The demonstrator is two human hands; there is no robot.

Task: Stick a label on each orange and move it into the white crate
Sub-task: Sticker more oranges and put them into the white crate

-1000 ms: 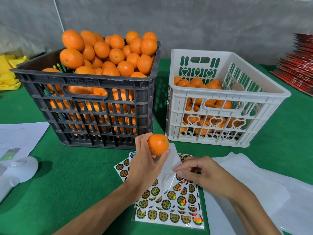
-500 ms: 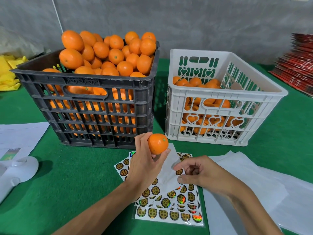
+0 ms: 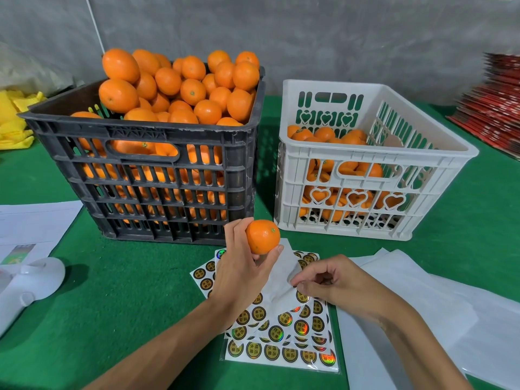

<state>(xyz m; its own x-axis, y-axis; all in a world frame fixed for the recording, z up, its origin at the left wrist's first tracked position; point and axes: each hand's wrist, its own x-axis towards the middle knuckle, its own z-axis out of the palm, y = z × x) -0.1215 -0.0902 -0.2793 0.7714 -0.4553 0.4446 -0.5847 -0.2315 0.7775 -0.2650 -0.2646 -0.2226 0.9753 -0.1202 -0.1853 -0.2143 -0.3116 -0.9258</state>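
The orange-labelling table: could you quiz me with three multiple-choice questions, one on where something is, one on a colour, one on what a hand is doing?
1. Where is the white crate relative to the black crate?
A. To its right
B. Stacked on top
C. To its left

2. What colour is the table cover?
A. Blue
B. Green
C. Red

3. What is the left hand doing?
A. Lying flat on the table
B. Reaching into the black crate
C. Holding an orange

Answers: 1 A, the crates stand side by side, white on the right. 2 B, green shows all around the crates. 3 C, its fingers curl round one orange above the sticker sheets.
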